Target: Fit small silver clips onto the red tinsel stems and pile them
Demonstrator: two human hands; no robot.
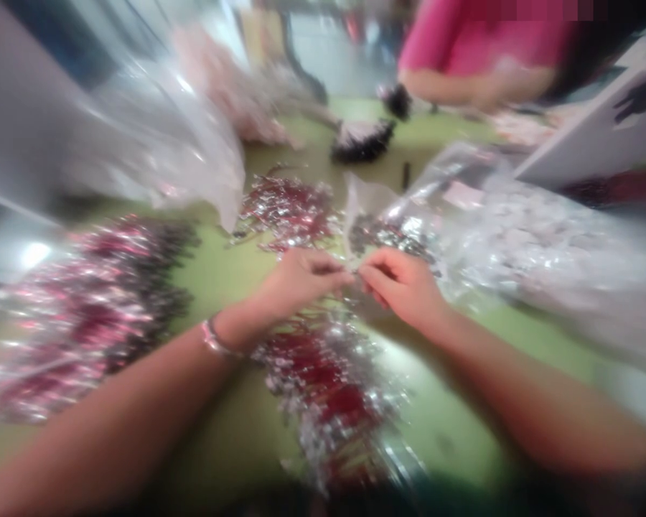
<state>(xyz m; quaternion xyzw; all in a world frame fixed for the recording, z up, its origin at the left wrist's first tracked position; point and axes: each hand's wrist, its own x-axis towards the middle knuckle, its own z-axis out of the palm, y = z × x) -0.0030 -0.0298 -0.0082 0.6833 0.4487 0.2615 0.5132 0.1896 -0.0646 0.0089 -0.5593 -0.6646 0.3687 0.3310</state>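
Note:
My left hand [309, 280] and my right hand [401, 283] meet fingertip to fingertip near the middle of the view, both pinched closed. What sits between the fingers is too small and blurred to make out. Just beyond them lies a heap of thin red and silver strands [291, 208]. A clear plastic bag [371, 201] with small shiny silvery pieces [403, 233] is right behind my right hand. Closer to me, below the hands, spreads another red and silver pile [334, 380]. A bracelet [212, 337] circles my left wrist.
Wrapped pink bundles with dark ends [97, 309] lie at left on the green table [215, 266]. A big clear bag [161, 143] stands behind them. At right is a bag of white pieces [532, 237]. Across the table a person in a pink top [484, 43] sits near dark bundles [363, 140].

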